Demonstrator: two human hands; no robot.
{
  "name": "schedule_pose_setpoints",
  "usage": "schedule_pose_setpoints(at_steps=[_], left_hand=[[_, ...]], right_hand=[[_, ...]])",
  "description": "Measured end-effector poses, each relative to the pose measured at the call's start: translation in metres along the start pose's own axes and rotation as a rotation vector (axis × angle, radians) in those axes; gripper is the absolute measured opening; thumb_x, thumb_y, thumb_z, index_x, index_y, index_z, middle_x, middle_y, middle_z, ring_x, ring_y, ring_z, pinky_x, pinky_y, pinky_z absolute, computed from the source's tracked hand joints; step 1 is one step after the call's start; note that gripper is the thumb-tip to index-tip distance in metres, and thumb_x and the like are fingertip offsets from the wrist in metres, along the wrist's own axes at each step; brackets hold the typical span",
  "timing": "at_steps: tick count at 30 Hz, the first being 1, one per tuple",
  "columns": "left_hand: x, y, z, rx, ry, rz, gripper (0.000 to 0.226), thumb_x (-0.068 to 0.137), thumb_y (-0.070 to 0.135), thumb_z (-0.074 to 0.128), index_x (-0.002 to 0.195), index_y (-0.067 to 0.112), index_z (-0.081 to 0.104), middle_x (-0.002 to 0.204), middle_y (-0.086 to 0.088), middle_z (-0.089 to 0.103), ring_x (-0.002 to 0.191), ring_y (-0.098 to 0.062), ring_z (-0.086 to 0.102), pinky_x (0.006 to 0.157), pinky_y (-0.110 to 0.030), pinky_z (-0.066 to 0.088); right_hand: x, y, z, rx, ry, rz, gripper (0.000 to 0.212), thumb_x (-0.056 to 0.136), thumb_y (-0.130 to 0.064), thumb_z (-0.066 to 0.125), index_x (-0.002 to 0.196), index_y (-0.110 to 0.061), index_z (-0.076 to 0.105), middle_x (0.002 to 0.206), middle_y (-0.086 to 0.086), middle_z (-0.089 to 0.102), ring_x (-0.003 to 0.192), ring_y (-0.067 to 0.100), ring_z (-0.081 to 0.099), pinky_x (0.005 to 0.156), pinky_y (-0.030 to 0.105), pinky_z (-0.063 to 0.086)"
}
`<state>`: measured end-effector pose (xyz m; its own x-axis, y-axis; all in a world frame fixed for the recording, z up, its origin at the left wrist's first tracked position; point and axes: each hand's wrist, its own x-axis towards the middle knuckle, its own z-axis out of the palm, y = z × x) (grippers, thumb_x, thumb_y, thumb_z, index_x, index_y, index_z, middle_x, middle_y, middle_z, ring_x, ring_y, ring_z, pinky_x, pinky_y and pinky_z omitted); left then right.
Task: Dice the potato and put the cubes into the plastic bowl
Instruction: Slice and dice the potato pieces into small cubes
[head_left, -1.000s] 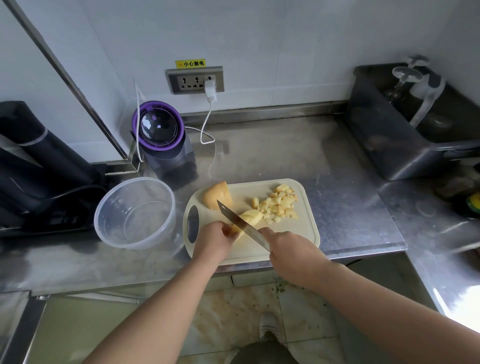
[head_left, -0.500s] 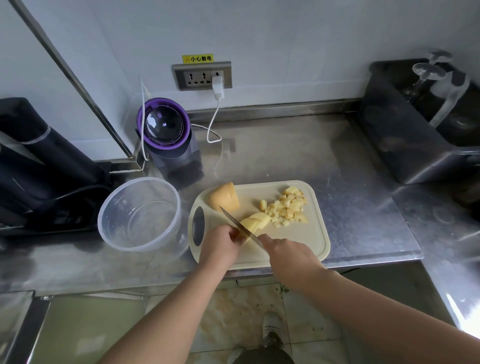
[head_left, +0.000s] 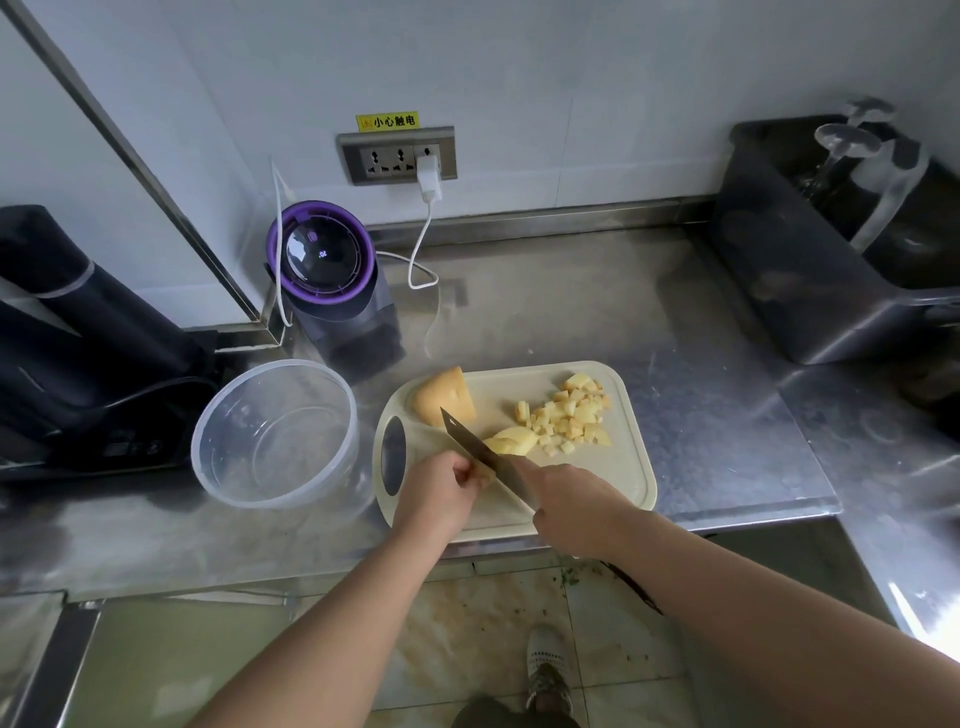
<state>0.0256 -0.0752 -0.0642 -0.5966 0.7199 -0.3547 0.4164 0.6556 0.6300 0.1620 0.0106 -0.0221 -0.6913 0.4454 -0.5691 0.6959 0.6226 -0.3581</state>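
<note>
Head view: your right hand (head_left: 571, 512) grips the knife (head_left: 482, 453); your left hand (head_left: 441, 488) curls beside the blade, and I cannot tell whether it holds anything; potato slices (head_left: 511, 441) and cubes (head_left: 574, 415) lie on the cutting board (head_left: 602, 486); the plastic bowl (head_left: 275, 436) stands just left.

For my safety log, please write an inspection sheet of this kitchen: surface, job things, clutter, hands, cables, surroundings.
Surface: steel counter; cutting board near front edge.
Job's things: potato cubes piled on board's right; potato slices beside the knife; potato piece at back left; plastic bowl empty, left of board.
Clutter: purple-rimmed appliance; dark bin with glassware, right.
Hands: right hand grips knife; left hand curled beside blade, hold unclear.
Cables: white cable from wall socket loops onto counter.
Surroundings: white wall; tiled floor.
</note>
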Motion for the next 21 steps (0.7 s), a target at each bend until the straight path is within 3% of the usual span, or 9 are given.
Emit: schedule_pose_setpoints(at_steps=[5, 9, 13, 17, 21], left_hand=[[0.000, 0.000, 0.000, 0.021, -0.011, -0.006, 0.025, 0.091, 0.034, 0.063, 0.103, 0.012, 0.068, 0.098, -0.001, 0.070, 0.095, -0.019, 0.064, 0.085, -0.030, 0.050], [-0.001, 0.001, 0.001, 0.031, 0.000, -0.005, 0.028, 0.092, 0.035, 0.061, 0.110, 0.014, 0.067, 0.107, 0.000, 0.069, 0.102, -0.018, 0.062, 0.081, -0.023, 0.044], [0.000, -0.002, 0.002, 0.026, 0.000, -0.021, 0.032, 0.093, 0.033, 0.061, 0.118, 0.014, 0.064, 0.116, 0.001, 0.066, 0.110, -0.018, 0.060, 0.087, -0.022, 0.043], [0.000, -0.005, 0.001, -0.012, -0.024, -0.027, 0.032, 0.092, 0.030, 0.062, 0.120, 0.016, 0.064, 0.119, 0.003, 0.066, 0.111, -0.017, 0.059, 0.089, -0.024, 0.044], [-0.001, -0.007, 0.000, 0.035, -0.022, -0.019, 0.031, 0.092, 0.036, 0.060, 0.116, 0.017, 0.067, 0.113, 0.001, 0.069, 0.107, -0.019, 0.061, 0.077, -0.021, 0.038]], right_hand=[[-0.008, 0.000, -0.005, 0.115, 0.053, 0.028, 0.074, 0.090, -0.002, 0.040, 0.151, -0.037, 0.017, 0.085, 0.001, 0.052, 0.077, 0.021, 0.059, 0.067, 0.035, 0.054], [-0.021, 0.005, -0.011, 0.078, 0.169, 0.042, 0.064, 0.093, -0.006, 0.037, 0.150, -0.032, 0.021, 0.081, 0.001, 0.050, 0.071, 0.019, 0.055, 0.059, 0.030, 0.047], [-0.031, 0.004, -0.015, 0.038, 0.218, 0.028, 0.061, 0.096, -0.008, 0.037, 0.150, -0.032, 0.020, 0.077, 0.000, 0.049, 0.063, 0.014, 0.050, 0.050, 0.024, 0.038], [-0.039, -0.002, -0.013, -0.028, 0.197, 0.027, 0.061, 0.096, -0.008, 0.037, 0.149, -0.032, 0.019, 0.092, 0.006, 0.059, 0.072, 0.021, 0.059, 0.058, 0.032, 0.049], [-0.043, -0.009, -0.004, -0.121, 0.152, -0.003, 0.062, 0.092, -0.002, 0.041, 0.145, -0.029, 0.024, 0.094, 0.005, 0.061, 0.077, 0.024, 0.062, 0.069, 0.038, 0.055]])
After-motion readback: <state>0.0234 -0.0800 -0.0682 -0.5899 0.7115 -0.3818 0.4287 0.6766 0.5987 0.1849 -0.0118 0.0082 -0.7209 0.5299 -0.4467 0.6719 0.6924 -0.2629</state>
